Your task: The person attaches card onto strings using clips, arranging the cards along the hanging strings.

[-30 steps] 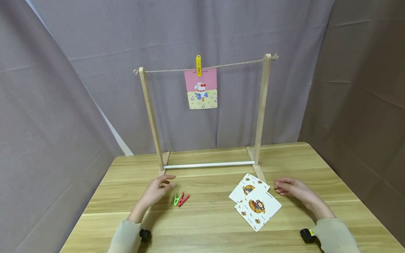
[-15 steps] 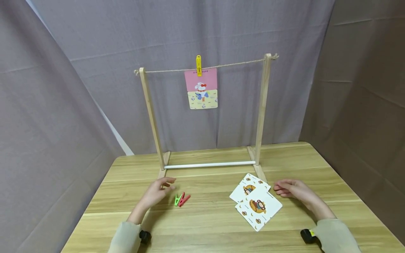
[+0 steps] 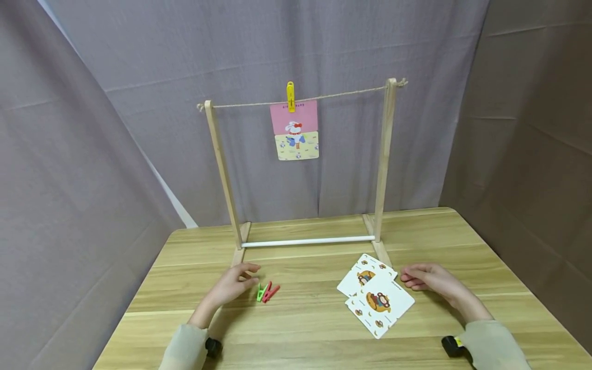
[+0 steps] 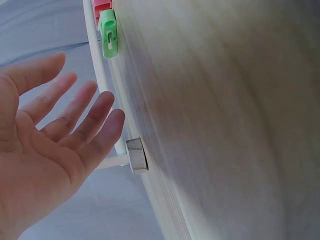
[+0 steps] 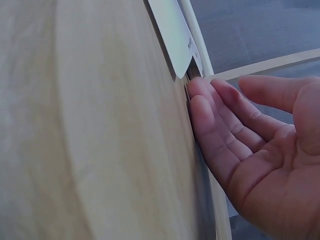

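My left hand (image 3: 233,284) is relaxed over the table, its fingers loosely bent and holding nothing. Just right of its fingertips lie a green clothespin (image 3: 261,293) and a red clothespin (image 3: 271,292), side by side; the left wrist view shows the green clothespin (image 4: 108,32) beyond the thumb. On the right, my right hand (image 3: 430,280) rests with slack fingers and an empty palm. Close to its fingertips are two white cards with a monkey print, the front card (image 3: 380,304) overlapping the rear card (image 3: 365,275). A yellow clothespin (image 3: 291,96) holds a pink and yellow card (image 3: 296,131) on a string.
The string (image 3: 347,94) runs between two wooden posts, a left post (image 3: 224,174) and a right post (image 3: 385,164), joined low down by a white rod (image 3: 307,241). This frame stands toward the back of the wooden table (image 3: 300,329). Grey curtains (image 3: 139,61) hang behind it.
My left hand has sunk slightly toward the table and the clothespins. The right hand stays in place, and the cards and clothespins lie as before; the view has shifted a little.
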Motion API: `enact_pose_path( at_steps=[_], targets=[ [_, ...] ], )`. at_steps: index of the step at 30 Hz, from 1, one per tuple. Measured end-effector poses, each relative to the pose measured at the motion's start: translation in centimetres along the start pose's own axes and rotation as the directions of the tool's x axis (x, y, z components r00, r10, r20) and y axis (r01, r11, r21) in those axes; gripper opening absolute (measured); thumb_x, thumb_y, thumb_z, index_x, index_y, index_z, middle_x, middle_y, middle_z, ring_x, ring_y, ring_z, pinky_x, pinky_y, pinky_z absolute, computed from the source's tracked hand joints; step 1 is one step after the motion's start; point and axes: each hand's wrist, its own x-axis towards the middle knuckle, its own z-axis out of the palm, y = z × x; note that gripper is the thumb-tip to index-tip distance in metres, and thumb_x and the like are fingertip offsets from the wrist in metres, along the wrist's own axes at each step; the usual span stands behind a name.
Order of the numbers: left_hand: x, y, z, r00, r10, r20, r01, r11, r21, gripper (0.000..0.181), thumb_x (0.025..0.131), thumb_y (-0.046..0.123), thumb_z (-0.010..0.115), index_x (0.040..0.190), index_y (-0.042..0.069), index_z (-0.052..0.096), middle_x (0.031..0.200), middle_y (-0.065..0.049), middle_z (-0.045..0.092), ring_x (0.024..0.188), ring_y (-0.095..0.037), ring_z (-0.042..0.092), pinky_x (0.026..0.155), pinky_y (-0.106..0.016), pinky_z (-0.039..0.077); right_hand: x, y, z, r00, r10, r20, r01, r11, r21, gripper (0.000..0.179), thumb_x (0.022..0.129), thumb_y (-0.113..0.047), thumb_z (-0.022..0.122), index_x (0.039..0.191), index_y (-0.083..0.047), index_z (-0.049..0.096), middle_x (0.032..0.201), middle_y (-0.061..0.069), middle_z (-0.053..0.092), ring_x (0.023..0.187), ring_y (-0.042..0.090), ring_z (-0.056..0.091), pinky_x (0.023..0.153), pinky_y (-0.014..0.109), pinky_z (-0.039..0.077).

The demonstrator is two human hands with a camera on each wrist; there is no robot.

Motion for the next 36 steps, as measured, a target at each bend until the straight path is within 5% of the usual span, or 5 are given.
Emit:
enact_pose_path(
  at_steps=[11,18,36],
  targets=[
    [0.1,-0.2,0.1,0.999,0.006,0.048,-0.006,1.000,0.017,0.035,0.097,0.009,0.066,0.129,-0.003,0.063,0.130,-0.018,0.063,0.101,-0.030,0.064,0.082,-0.034,0.056,0.1,-0.1,0.2,0.999,0.020,0.039,-0.019,0.999,-0.040,0.046,0.105,-0.019,0.054,0.125,0.023,0.054,0.107,0.013,0.071,0.090,0.017,0.068,0.080,0.029,0.059],
    [0.3,-0.2,0.3,0.998,0.005,0.063,-0.007,0.999,0.041,0.035,0.096,0.010,0.067,0.128,-0.004,0.063,0.125,-0.019,0.064,0.098,-0.027,0.063,0.085,-0.041,0.053,0.2,-0.1,0.3,0.998,0.015,0.063,-0.011,0.998,-0.062,0.045,0.105,-0.018,0.052,0.125,0.022,0.054,0.105,0.011,0.071,0.087,0.016,0.066,0.076,0.029,0.058],
    [0.9,0.2,0.7,0.997,-0.069,0.033,0.066,0.995,0.080,0.029,0.096,0.014,0.069,0.120,-0.001,0.069,0.124,-0.016,0.067,0.102,-0.032,0.066,0.089,-0.048,0.054,0.3,-0.4,1.2,0.998,0.055,-0.003,-0.055,0.985,-0.162,0.040,0.105,-0.021,0.053,0.122,0.014,0.062,0.098,0.006,0.068,0.082,0.016,0.061,0.069,0.026,0.053]
  ],
)
